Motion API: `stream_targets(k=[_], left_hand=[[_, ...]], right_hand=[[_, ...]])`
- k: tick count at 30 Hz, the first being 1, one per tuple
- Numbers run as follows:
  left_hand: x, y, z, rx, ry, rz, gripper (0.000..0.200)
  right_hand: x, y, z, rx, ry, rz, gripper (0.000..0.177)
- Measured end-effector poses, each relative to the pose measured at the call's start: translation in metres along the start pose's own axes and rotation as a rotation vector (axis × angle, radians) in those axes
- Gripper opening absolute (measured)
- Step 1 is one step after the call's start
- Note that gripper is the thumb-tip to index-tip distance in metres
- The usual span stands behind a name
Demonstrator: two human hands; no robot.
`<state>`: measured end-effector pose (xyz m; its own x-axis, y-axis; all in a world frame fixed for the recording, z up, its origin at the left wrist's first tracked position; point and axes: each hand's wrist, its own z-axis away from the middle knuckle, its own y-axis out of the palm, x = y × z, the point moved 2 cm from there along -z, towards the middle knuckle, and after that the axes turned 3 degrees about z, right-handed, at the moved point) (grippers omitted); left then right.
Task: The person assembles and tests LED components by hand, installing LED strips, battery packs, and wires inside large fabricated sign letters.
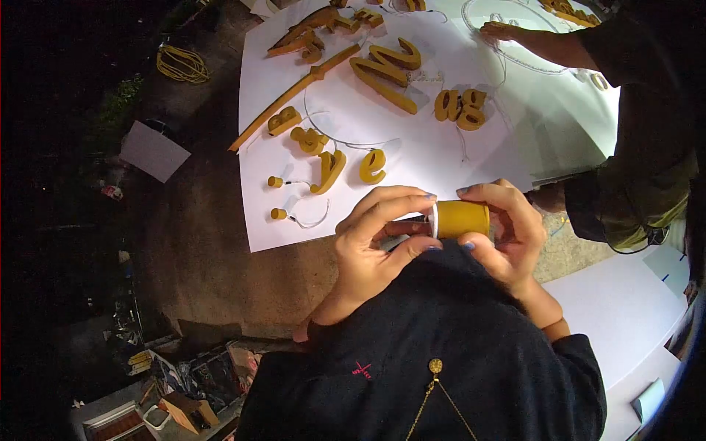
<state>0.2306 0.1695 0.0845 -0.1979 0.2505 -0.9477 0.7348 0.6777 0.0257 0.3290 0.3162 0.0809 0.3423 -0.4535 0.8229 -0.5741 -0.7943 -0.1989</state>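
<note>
Between my two hands is a short gold-yellow cylinder [465,219] with a white rim at its left end, held just above the near edge of the white sheet. The fingers and thumb of my left hand [375,234] close on the white end. My right hand [512,229] grips the other end, thumb below and fingers above. What is inside the cylinder is hidden. Nearest to my left hand on the sheet are a gold letter e [373,167], a gold letter y [329,172] and two small gold cylinders [278,214] with thin wires.
Gold letters, among them a large M [390,73], a long gold bar [294,97] and white wires lie on the white sheet [434,158]. Another person's hand [501,32] rests at the upper right. A yellow coiled cord [181,65] and a white panel [153,151] are at left.
</note>
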Motion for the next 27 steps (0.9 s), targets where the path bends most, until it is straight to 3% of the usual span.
stream_targets(k=[17, 22, 27], left_hand=[[-0.008, -0.001, 0.014, -0.025, -0.023, -0.007, 0.039], [0.004, -0.006, 0.015, 0.008, -0.104, 0.128, 0.038], [0.015, -0.011, 0.013, 0.063, -0.036, 0.231, 0.038]], right_hand=[[0.01, 0.007, 0.007, 0.017, -0.035, 0.058, 0.042], [0.011, 0.012, 0.007, -0.007, -0.035, 0.048, 0.043], [0.022, 0.012, 0.004, -0.014, -0.076, 0.259, 0.046]])
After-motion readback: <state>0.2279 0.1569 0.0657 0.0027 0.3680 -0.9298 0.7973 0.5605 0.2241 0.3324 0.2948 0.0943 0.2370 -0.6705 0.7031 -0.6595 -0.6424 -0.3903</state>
